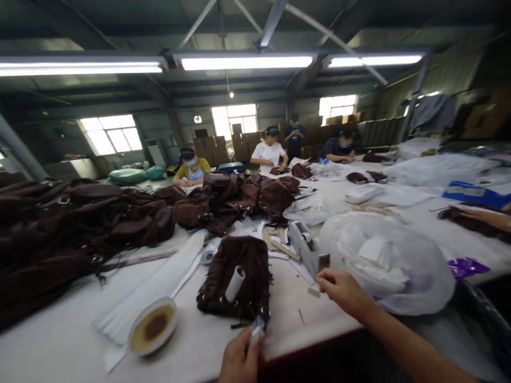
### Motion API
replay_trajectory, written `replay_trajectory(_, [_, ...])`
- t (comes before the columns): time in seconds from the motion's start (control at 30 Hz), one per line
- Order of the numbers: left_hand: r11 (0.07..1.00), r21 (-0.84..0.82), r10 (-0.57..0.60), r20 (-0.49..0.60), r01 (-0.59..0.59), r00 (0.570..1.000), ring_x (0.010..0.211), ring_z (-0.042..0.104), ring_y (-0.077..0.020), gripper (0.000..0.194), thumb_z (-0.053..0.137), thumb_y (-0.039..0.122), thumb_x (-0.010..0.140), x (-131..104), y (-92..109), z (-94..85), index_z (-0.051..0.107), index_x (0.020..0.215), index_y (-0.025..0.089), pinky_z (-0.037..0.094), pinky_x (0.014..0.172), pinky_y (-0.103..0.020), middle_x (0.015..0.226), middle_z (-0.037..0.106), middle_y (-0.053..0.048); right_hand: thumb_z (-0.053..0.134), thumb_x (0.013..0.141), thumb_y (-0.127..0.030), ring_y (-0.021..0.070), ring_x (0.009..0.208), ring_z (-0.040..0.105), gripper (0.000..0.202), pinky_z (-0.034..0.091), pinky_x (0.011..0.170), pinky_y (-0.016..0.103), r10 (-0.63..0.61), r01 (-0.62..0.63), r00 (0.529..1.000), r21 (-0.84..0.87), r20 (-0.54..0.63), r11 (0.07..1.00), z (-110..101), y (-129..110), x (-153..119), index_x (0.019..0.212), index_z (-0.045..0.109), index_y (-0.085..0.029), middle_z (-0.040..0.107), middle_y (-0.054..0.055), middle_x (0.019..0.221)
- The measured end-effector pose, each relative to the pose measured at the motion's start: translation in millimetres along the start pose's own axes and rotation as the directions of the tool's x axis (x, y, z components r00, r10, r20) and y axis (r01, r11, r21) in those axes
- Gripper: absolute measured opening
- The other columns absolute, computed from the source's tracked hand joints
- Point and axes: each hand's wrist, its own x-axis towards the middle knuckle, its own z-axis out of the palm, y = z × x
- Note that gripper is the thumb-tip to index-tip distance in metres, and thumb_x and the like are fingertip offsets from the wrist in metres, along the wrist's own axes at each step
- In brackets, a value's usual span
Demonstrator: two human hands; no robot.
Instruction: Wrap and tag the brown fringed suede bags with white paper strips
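A dark brown fringed bag point(243, 274) lies flat on the table in front of me, with a small white roll point(235, 284) on top of it. At its near corner my left hand point(241, 355) is closed in a pinch on a shiny, clear-wrapped end point(257, 325). To the right stands a grey tape dispenser point(305, 249). My right hand point(341, 287) is at its near end, thumb and finger pinched together. Whatever is between those fingertips is too small to make out.
A bowl of brownish liquid point(153, 325) stands at front left beside white sheets point(149, 292). Brown bags point(120, 213) are heaped behind. A stuffed clear plastic bag point(383, 260) sits right of the dispenser. Several people work farther back; another person's arm point(489, 217) reaches in at right.
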Motion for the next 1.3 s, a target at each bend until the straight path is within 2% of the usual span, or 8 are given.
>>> replay_trajectory(0.07, [1.0, -0.008, 0.017, -0.002, -0.017, 1.0, 0.066, 0.053, -0.0164, 0.044, 0.045, 0.052, 0.096, -1.5, 0.9, 1.5, 0.061, 0.072, 0.018, 0.038, 0.062, -0.026, 0.065, 0.059, -0.001, 0.058, 0.081, -0.04, 0.0147, 0.053, 0.052, 0.026, 0.037, 0.053, 0.026, -0.09, 0.072, 0.979, 0.099, 0.185, 0.993, 23.9, -22.5, -29.2, 0.069, 0.067, -0.019, 0.065, 0.001, 0.062])
replay_trajectory(0.17, [0.999, -0.003, 0.032, -0.006, -0.032, 0.999, 0.067, 0.053, -0.0163, 0.039, 0.043, 0.045, 0.098, -5.4, 6.9, 1.6, 0.06, 0.075, 0.018, 0.037, 0.062, -0.026, 0.068, 0.06, -0.001, 0.059, 0.081, -0.042, 0.0129, 0.051, 0.048, 0.029, 0.035, 0.052, 0.025, -0.108, 0.023, 0.925, 0.232, 0.365, 0.973, 67.4, -54.0, -65.7, 0.064, 0.065, -0.019, 0.06, 0.0, 0.056])
replay_trajectory(0.3, [0.996, 0.016, 0.087, -0.026, -0.087, 0.996, 0.073, 0.058, -0.0185, 0.031, 0.043, 0.034, 0.098, -11.1, 9.8, 1.4, 0.064, 0.082, 0.018, 0.041, 0.067, -0.027, 0.078, 0.067, -0.006, 0.062, 0.077, -0.043, 0.0103, 0.047, 0.04, 0.03, 0.033, 0.049, 0.025, -0.052, -0.095, 0.905, 0.321, 0.422, 0.942, 116.8, -64.2, -81.6, 0.06, 0.061, -0.019, 0.053, -0.002, 0.052])
replay_trajectory(0.4, [0.984, 0.097, 0.153, -0.048, -0.148, 0.987, 0.077, 0.06, -0.0204, 0.03, 0.04, 0.029, 0.099, -13.6, 2.7, 3.8, 0.065, 0.085, 0.019, 0.044, 0.07, -0.03, 0.083, 0.069, -0.007, 0.063, 0.075, -0.048, 0.0089, 0.044, 0.036, 0.034, 0.028, 0.045, 0.024, 0.026, -0.181, 0.904, 0.326, 0.427, 0.928, 134.6, -54.4, -78.2, 0.059, 0.057, -0.019, 0.052, -0.003, 0.05])
replay_trajectory(0.6, [0.911, 0.299, 0.331, -0.122, -0.283, 0.936, 0.084, 0.062, -0.0243, 0.027, 0.039, 0.023, 0.099, -16.1, -13.3, 12.2, 0.065, 0.095, 0.017, 0.051, 0.076, -0.038, 0.09, 0.068, -0.012, 0.066, 0.073, -0.061, 0.0069, 0.04, 0.031, 0.045, 0.02, 0.042, 0.024, 0.104, -0.267, 0.887, 0.317, 0.45, 0.91, 140.5, -42.1, -75.5, 0.058, 0.052, -0.02, 0.047, -0.005, 0.047])
replay_trajectory(0.93, [0.787, 0.471, 0.508, -0.126, -0.399, 0.852, 0.078, 0.063, -0.0227, 0.023, 0.039, 0.012, 0.096, -15.4, -12.1, 11.8, 0.06, 0.088, 0.018, 0.054, 0.069, -0.036, 0.084, 0.067, -0.009, 0.069, 0.069, -0.062, 0.0059, 0.038, 0.034, 0.046, 0.019, 0.038, 0.021, 0.237, -0.405, 0.848, 0.29, 0.474, 0.867, 143.6, -36.0, -77.2, 0.062, 0.05, -0.02, 0.052, -0.005, 0.048])
replay_trajectory(1.13, [0.661, 0.577, 0.651, -0.122, -0.48, 0.749, 0.096, 0.067, -0.026, 0.024, 0.041, 0.009, 0.095, -12.1, -11.4, 7.6, 0.063, 0.101, 0.015, 0.057, 0.088, -0.044, 0.096, 0.072, -0.012, 0.068, 0.072, -0.054, 0.0063, 0.035, 0.034, 0.039, 0.018, 0.035, 0.02, 0.35, -0.486, 0.808, 0.2, 0.474, 0.851, 146.7, -45.9, -71.0, 0.065, 0.05, -0.021, 0.044, -0.008, 0.042])
replay_trajectory(1.3, [0.74, 0.514, 0.57, -0.138, -0.434, 0.81, 0.079, 0.067, -0.0218, 0.021, 0.042, 0.017, 0.097, -10.9, -8.4, 0.5, 0.062, 0.093, 0.019, 0.056, 0.071, -0.034, 0.085, 0.07, -0.009, 0.069, 0.069, -0.055, 0.0058, 0.04, 0.04, 0.04, 0.026, 0.037, 0.019, 0.182, -0.412, 0.83, 0.361, 0.527, 0.837, 141.1, -44.9, -73.5, 0.066, 0.054, -0.018, 0.056, -0.004, 0.054])
